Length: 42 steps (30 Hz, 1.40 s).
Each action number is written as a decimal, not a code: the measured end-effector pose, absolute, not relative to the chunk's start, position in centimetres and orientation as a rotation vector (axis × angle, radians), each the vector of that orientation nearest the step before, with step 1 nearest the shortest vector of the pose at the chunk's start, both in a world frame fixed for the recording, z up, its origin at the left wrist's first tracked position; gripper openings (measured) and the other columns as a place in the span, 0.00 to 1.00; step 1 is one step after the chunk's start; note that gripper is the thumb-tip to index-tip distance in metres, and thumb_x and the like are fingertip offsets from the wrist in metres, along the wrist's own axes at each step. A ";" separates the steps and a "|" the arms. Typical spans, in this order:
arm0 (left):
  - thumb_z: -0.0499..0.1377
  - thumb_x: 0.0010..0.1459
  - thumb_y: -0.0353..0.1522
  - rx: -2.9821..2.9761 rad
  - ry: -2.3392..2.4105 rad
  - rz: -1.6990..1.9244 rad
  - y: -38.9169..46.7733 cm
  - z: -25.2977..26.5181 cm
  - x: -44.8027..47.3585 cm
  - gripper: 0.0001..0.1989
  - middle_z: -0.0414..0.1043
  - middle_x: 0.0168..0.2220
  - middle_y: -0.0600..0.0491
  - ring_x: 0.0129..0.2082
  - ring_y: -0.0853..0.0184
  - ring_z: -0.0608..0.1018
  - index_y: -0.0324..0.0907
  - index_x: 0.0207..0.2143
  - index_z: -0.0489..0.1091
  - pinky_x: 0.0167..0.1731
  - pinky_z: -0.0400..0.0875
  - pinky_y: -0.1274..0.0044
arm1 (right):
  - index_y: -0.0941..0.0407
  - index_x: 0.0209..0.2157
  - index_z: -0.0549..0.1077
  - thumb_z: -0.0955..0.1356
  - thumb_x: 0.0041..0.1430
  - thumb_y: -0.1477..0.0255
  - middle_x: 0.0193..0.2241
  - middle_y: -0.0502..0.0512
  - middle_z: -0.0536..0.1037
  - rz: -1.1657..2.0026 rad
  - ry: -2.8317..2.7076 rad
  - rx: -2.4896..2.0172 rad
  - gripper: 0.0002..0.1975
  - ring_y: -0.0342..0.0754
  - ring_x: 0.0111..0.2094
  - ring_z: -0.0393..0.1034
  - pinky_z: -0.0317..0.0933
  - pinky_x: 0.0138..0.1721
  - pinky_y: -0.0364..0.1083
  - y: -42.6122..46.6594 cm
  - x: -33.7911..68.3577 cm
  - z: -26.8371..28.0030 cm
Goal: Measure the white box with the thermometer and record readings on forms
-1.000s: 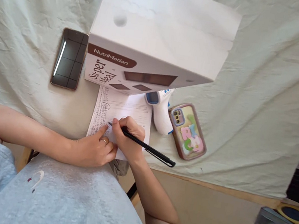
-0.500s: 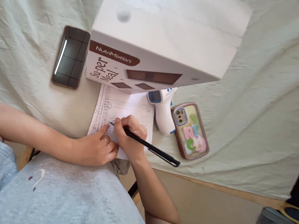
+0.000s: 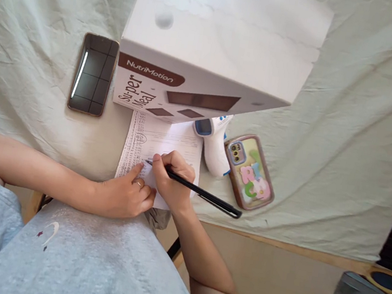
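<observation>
My right hand (image 3: pixel 176 178) is closed around a black pen (image 3: pixel 207 196), whose tip points left onto a sheet of paper (image 3: pixel 170 146) covered with small print and handwriting. My left hand (image 3: pixel 129 195) lies on the sheet's lower left part, with a ring on one finger. Its index finger is stretched out beside the pen tip and the other fingers are partly bent; it holds nothing. On the sheet's left side, dense rows of writing and a circled spot show. Both hands cover the lower part of the sheet.
A large white box (image 3: pixel 215 33) stands just behind the paper. Left of it lies a dark phone (image 3: pixel 94 74). A white and blue handheld thermometer (image 3: pixel 216 147) and a phone in a decorated case (image 3: pixel 250 171) lie to the right. Pale cloth (image 3: pixel 344 153) covers the table.
My right hand and the pen have shifted slightly to the right, and the pen's back end sits a little farther right. My left hand has stayed in place.
</observation>
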State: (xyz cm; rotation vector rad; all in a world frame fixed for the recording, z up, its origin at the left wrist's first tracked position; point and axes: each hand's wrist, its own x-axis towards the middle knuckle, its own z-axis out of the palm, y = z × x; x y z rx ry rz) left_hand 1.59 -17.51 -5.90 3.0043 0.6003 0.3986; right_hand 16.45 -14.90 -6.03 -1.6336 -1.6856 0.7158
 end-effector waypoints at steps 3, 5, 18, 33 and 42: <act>0.50 0.59 0.26 3.011 0.606 0.403 -17.5 -5.9 1.6 0.15 0.76 0.29 0.49 0.29 0.62 0.78 0.34 0.44 0.73 0.48 0.73 0.60 | 0.52 0.19 0.54 0.63 0.58 0.71 0.12 0.42 0.58 0.704 -1.689 -1.651 0.17 0.39 0.15 0.52 0.52 0.19 0.41 -14.9 16.4 -6.0; 0.49 0.59 0.26 3.015 0.615 0.416 -17.5 -5.8 1.6 0.15 0.76 0.29 0.49 0.28 0.62 0.78 0.35 0.44 0.73 0.48 0.73 0.60 | 0.52 0.19 0.54 0.63 0.58 0.72 0.12 0.42 0.58 0.695 -1.694 -1.640 0.16 0.39 0.15 0.52 0.51 0.19 0.41 -14.9 16.4 -6.0; 0.49 0.59 0.25 3.019 0.601 0.402 -17.4 -5.6 1.6 0.16 0.76 0.28 0.51 0.27 0.64 0.77 0.35 0.43 0.73 0.50 0.74 0.60 | 0.53 0.19 0.55 0.64 0.59 0.73 0.13 0.41 0.59 0.708 -1.614 -1.592 0.16 0.38 0.15 0.53 0.52 0.19 0.40 -15.2 16.5 -6.5; 0.57 0.58 0.29 3.007 0.447 0.097 -17.0 -4.3 1.2 0.13 0.77 0.31 0.47 0.31 0.61 0.79 0.37 0.45 0.73 0.51 0.70 0.57 | 0.56 0.39 0.78 0.62 0.61 0.79 0.30 0.55 0.71 0.000 -2.030 -1.876 0.13 0.45 0.30 0.68 0.56 0.24 0.42 -18.2 21.8 -5.9; 0.58 0.58 0.27 2.301 1.108 0.988 -9.3 5.3 -4.2 0.06 0.65 0.26 0.59 0.25 0.74 0.69 0.43 0.30 0.63 0.26 0.66 0.79 | 0.58 0.40 0.79 0.62 0.63 0.74 0.31 0.56 0.70 -0.020 -2.108 -1.963 0.14 0.45 0.30 0.65 0.49 0.22 0.42 -17.8 22.5 -4.9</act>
